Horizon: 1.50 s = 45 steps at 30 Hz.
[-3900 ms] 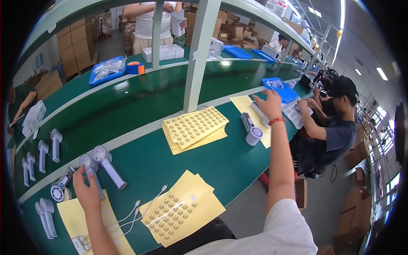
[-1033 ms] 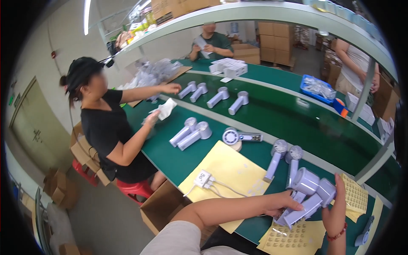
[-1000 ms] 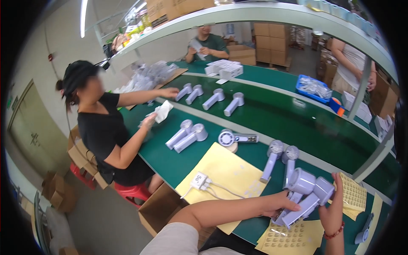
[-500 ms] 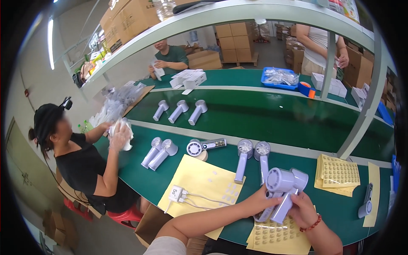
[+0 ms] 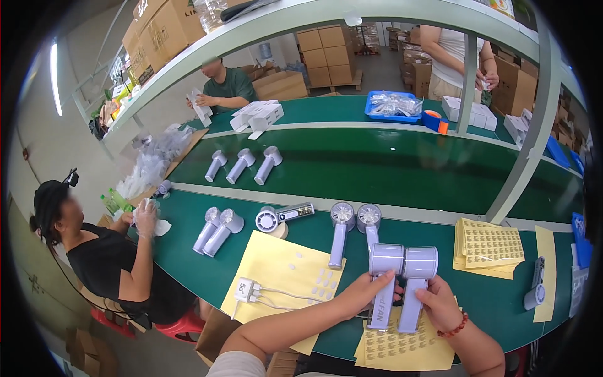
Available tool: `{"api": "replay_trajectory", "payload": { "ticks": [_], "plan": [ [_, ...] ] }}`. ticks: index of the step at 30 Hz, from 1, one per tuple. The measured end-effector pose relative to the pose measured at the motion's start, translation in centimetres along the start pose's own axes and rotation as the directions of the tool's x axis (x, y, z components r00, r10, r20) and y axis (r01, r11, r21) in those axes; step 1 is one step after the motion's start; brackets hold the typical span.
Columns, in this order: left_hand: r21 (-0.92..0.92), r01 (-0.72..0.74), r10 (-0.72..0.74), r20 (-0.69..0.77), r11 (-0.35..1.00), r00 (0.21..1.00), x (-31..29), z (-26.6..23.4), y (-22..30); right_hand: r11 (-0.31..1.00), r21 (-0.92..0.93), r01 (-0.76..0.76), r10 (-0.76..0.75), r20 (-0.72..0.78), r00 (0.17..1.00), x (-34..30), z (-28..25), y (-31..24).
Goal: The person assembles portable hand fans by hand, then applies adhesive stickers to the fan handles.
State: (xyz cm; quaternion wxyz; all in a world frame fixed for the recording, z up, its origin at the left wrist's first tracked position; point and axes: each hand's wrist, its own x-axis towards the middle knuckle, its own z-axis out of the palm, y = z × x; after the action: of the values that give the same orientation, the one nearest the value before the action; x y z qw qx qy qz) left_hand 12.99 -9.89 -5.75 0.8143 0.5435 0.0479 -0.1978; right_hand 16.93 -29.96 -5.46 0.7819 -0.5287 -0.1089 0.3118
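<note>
Side by side in front of me are two lavender handheld fans, handles pointing towards me. My left hand (image 5: 372, 290) is closed around the handle of the left fan (image 5: 384, 261). The right fan (image 5: 421, 262) is gripped by its handle in my right hand (image 5: 440, 303), thumb on the front. Their round heads touch or nearly touch. Beneath them lies a yellow sheet of small stickers (image 5: 402, 353). Just beyond stand two similar fans, one at left (image 5: 340, 235) and one at right (image 5: 369, 220), with clear-looking head covers.
A white charger with cables (image 5: 246, 290) lies on a yellow sheet (image 5: 251, 261). More fans (image 5: 220, 231) lie to the left, several sticker sheets (image 5: 490, 248) to the right. A metal post (image 5: 524, 154) rises beyond. A co-worker (image 5: 94, 245) sits at left.
The two fans have turned from tilted and overlapping to side by side, heads away from me. The co-worker's hands at left have moved lower. The whole view has shifted slightly.
</note>
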Motion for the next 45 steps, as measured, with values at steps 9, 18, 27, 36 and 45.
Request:
{"api": "replay_trajectory", "payload": {
  "ticks": [9,18,27,36,45],
  "plan": [
    [-0.101,0.04,-0.026,0.135,0.994,0.99,-0.7,-0.2,0.2,0.984,-0.175,0.026,-0.019,0.037,0.999,-0.6,0.0,-1.4],
    [0.191,-0.045,0.027,0.093,0.98,0.995,-0.9,-1.1,0.0,0.939,-0.296,0.175,-0.128,0.173,0.977,-0.5,-0.3,-1.9],
    [0.307,0.027,-0.059,0.094,0.951,0.994,-0.9,-1.2,0.9,0.906,-0.392,0.16,-0.1,0.169,0.98,-0.3,-0.8,-2.1],
    [0.309,0.066,-0.09,0.067,0.949,0.994,-1.2,-0.5,1.7,0.954,-0.295,0.056,-0.02,0.124,0.992,-0.3,-0.4,-1.4],
    [0.446,-0.121,0.07,0.129,0.887,0.989,-1.5,0.0,2.3,0.943,-0.303,0.139,-0.093,0.163,0.982,-0.4,-0.6,-1.7]
  ]
}}
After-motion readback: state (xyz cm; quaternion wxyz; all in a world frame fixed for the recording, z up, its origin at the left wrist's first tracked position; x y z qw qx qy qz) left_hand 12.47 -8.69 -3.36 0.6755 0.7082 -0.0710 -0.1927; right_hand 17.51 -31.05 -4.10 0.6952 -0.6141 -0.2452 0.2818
